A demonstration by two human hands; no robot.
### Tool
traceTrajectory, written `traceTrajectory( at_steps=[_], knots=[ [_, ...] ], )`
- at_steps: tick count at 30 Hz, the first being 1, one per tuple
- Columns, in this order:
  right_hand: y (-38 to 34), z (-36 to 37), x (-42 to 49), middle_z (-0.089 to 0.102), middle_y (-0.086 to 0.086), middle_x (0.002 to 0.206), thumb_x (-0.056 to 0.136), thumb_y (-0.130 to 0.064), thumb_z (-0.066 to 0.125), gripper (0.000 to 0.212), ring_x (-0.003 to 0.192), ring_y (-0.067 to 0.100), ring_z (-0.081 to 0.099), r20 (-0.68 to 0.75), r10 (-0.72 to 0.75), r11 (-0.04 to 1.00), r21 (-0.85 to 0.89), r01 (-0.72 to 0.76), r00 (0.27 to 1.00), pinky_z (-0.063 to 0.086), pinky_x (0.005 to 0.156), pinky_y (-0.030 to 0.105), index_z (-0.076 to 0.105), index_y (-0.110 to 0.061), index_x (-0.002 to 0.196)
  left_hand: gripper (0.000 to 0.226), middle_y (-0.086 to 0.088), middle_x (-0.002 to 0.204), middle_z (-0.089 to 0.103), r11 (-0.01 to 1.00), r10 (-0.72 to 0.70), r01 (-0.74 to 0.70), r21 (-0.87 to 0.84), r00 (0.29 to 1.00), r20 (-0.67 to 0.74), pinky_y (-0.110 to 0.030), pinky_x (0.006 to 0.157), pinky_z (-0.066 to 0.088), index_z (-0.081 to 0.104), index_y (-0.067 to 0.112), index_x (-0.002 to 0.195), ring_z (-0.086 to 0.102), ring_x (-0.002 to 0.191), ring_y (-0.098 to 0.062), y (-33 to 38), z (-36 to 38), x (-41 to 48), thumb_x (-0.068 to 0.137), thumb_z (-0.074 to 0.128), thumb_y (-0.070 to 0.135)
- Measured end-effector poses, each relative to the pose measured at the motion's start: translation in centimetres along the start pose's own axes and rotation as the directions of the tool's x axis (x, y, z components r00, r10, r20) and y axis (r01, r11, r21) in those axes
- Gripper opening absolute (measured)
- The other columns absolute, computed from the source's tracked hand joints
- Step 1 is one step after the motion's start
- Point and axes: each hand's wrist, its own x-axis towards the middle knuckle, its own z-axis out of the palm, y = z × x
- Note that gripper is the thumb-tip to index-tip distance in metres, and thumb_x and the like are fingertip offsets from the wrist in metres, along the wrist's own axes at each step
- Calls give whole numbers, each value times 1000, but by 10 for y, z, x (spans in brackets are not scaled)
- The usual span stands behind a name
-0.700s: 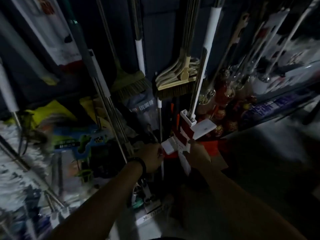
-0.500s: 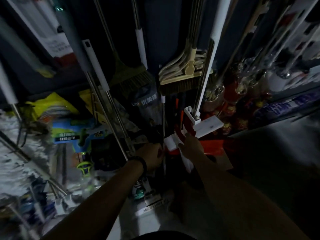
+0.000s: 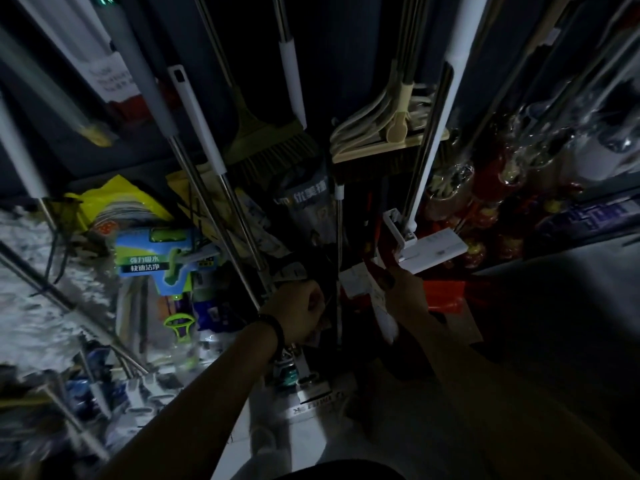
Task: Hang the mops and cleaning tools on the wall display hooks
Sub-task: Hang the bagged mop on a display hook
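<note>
A flat mop with a white head (image 3: 431, 249) and a white-sleeved metal pole (image 3: 433, 133) hangs against the dark wall display at centre right. My right hand (image 3: 403, 292) grips the red-and-white packaging (image 3: 360, 280) just below that mop head. My left hand (image 3: 299, 315), with a dark band on the wrist, is closed around a thin metal pole (image 3: 338, 251) and dark wrapping at the centre. Two brooms hang above: a green one (image 3: 273, 140) and a beige one (image 3: 388, 133).
Several metal mop poles (image 3: 221, 188) slant across the left. A blue-green packaged squeegee mop (image 3: 162, 258) and a yellow bag (image 3: 114, 202) sit left of centre. White fluffy mop heads (image 3: 27, 299) fill the far left. Red ornaments (image 3: 485, 209) and a shelf lie right. Boxes lie on the floor (image 3: 311, 403).
The view has tilted and closed in. My right hand has slid up the packaging toward the white mop head. My left hand keeps its grip at the centre.
</note>
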Motion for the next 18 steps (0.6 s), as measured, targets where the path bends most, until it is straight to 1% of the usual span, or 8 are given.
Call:
traceTrajectory(
  at_steps=[3,5,6,9,11,13,16,18],
  knots=[
    [-13,-34,-2,75,6,103,102,-11,59,24,89,22,72,-47,-113,993,-37,111,993,53,67,22,70,-12,123,7,4,94,67,999,30,-31,-13,999,-32,-37,77,56,61,27,94,67,89,-19,-3,-19,4,95,61,35],
    [-39,-66,-10,72,4,113,103,-13,58,29,101,18,69,-67,-199,980,-33,197,978,49,72,9,68,-8,130,13,4,95,69,997,66,-69,-45,996,-67,-28,70,50,65,23,100,67,88,-17,-1,-37,7,95,62,35],
    [-56,-84,-17,71,4,117,104,-14,59,29,105,17,67,-85,-236,972,-14,235,968,49,77,9,68,-7,131,14,4,98,70,993,90,-96,-66,992,-85,-24,67,47,65,22,104,66,88,-15,2,-49,8,96,63,34],
    [-112,-137,-40,75,7,106,100,-12,65,18,96,20,70,-134,-362,932,-14,363,923,56,84,34,72,-9,117,23,1,109,69,958,213,-239,-156,963,-164,-27,75,49,62,18,117,67,97,-17,17,-95,1,98,64,31],
    [-149,-171,-61,73,5,91,98,-10,68,4,83,17,67,-128,-423,906,-27,423,897,53,76,34,71,-12,99,34,3,117,65,928,272,-316,-199,937,-219,-26,81,47,57,16,126,64,104,-15,30,-131,-7,98,66,32],
    [-187,-202,-81,70,2,82,97,-12,69,12,77,14,64,-130,-478,878,-45,477,869,50,71,33,67,-17,87,52,4,123,61,898,297,-369,-241,911,-286,-20,85,44,51,16,137,60,109,-10,46,-170,-15,93,72,36],
    [-241,-240,-110,71,0,83,98,-15,69,11,79,14,68,-146,-558,830,-65,555,817,53,72,31,68,-16,88,65,6,127,64,816,373,-478,-324,865,-336,-17,91,51,48,22,142,65,110,-6,69,-229,-29,87,77,42],
    [-271,-260,-125,72,-1,83,99,-15,68,9,77,8,69,-149,-584,811,-60,582,798,55,68,23,70,-16,90,58,13,121,66,788,417,-535,-305,828,-374,-23,92,56,55,29,136,68,104,-3,84,-265,-44,85,79,45]
  ],
)
